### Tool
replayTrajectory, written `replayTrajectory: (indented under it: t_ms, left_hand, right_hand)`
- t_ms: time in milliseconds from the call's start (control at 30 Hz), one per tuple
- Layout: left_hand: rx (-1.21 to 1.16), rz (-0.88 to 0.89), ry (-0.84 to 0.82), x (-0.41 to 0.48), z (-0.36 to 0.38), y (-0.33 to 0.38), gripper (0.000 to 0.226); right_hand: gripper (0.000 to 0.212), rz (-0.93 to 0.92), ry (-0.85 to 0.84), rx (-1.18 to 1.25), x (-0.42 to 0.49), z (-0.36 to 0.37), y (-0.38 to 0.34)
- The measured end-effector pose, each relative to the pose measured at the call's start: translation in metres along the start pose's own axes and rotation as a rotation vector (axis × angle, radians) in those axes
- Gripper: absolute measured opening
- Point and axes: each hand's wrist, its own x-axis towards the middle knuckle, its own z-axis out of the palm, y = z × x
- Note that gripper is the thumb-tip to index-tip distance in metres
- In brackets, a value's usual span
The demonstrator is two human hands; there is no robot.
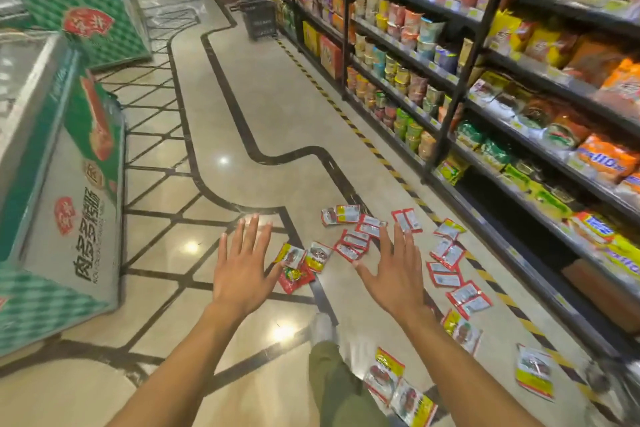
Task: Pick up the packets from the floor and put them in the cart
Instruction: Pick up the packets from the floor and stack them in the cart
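**Aisle with spilled packets.** Floor (242, 107): glossy tile, so a slip is possible, more so with a foot (322, 326) set beside loose packets; treading on one could burst it. Shelves (485, 87) bound the right side, their base just beside the outermost packets, so a reach there may knock stock. Freezers (52, 156) bound the left, well apart from the spill, leaving a broad open lane. Cart (260, 19) stands far up the aisle by the shelves, so carried packets may drop on the way. Packets (353, 241) lie scattered on the floor, some overlapping, probably slick to pinch. Left hand (239, 274) and right hand (398, 277): fingers spread, empty, above the packets.
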Motion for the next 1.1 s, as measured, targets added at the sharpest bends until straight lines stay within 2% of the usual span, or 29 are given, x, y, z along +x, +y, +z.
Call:
replayTrajectory:
  t_ms: [300, 433, 533, 700, 900, 1100]
  left_hand:
    - [-0.016, 0.027, -0.251, 0.223, 0.047, -0.052, 0.084]
    - [-0.054, 0.113, -0.285, 0.302, 0.083, -0.067, 0.091]
    - [-0.096, 0.154, -0.301, 0.356, 0.134, -0.078, 0.087]
    - [-0.099, 0.274, -0.353, 0.436, 0.268, -0.093, 0.079]
    - [-0.111, 0.351, -0.432, 0.488, 0.478, -0.106, 0.080]
    - [-0.112, 0.385, -0.535, 0.517, 0.675, -0.118, 0.082]
  right_hand:
    - [0.105, 0.087, -0.149, 0.085, 0.213, 0.107, -0.049]
    - [0.104, 0.115, -0.222, 0.098, 0.285, 0.154, -0.057]
    - [0.101, 0.134, -0.238, 0.088, 0.328, 0.200, -0.055]
    - [0.102, 0.198, -0.227, 0.050, 0.384, 0.308, -0.035]
    - [0.095, 0.297, -0.240, 0.107, 0.411, 0.503, 0.006]
    - [0.099, 0.445, -0.421, 0.079, 0.420, 0.687, 0.049]
